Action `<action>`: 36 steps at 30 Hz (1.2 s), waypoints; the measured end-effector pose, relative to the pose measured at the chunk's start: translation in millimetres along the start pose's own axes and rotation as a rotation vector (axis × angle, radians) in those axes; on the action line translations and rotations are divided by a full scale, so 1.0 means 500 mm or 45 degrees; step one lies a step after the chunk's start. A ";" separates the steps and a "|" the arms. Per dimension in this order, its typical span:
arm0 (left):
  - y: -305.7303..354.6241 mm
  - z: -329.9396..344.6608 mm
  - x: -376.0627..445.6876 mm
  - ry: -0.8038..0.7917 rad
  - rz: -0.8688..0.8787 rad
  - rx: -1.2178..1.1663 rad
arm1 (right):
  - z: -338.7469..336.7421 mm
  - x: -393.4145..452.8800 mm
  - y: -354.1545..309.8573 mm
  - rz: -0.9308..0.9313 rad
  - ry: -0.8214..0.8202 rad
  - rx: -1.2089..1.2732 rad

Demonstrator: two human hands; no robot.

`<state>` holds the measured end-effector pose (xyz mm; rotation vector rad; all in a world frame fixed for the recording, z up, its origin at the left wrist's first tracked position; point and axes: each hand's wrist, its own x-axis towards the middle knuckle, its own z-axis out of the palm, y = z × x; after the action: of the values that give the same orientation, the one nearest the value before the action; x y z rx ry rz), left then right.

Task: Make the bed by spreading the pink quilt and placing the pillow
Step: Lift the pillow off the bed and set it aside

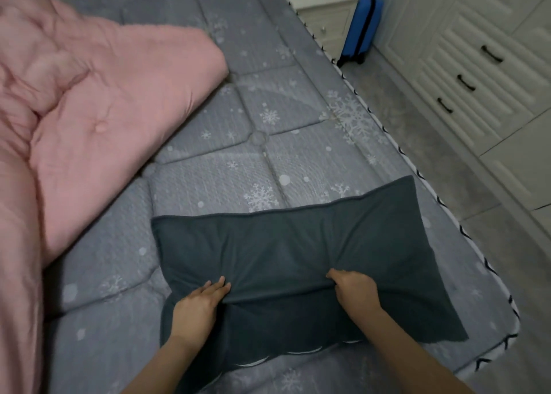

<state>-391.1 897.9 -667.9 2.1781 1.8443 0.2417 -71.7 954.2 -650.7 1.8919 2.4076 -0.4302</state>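
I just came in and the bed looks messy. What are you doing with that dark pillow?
A person is setting the dark grey pillow on the snowflake mattress. The left hand and the right hand both pinch its cover near the front edge. The pink quilt lies bunched up on the left side, not yet spread.

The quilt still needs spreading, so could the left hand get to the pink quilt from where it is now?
Probably yes. The left hand grips the pillow, but only bare grey mattress lies between it and the pink quilt bunched on that side. It must let go first.
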 end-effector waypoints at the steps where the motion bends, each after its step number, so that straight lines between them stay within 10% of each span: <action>1: 0.008 -0.013 -0.013 -0.019 -0.003 -0.015 | -0.015 -0.008 -0.004 -0.020 0.004 -0.002; 15: -0.147 -0.445 -0.295 0.175 -0.424 0.122 | -0.267 -0.031 -0.404 -0.593 0.332 -0.004; 33: -0.576 -0.842 -0.831 1.009 -1.416 -0.110 | -0.502 -0.036 -1.469 -1.255 0.701 0.024; 36: -0.656 -0.844 -0.871 1.028 -1.543 -0.149 | -0.487 -0.026 -1.631 -1.252 0.506 -0.001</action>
<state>-901.5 560.9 -349.4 0.5494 3.0366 0.9635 -818.4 828.5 -262.6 0.6794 3.4593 -0.0553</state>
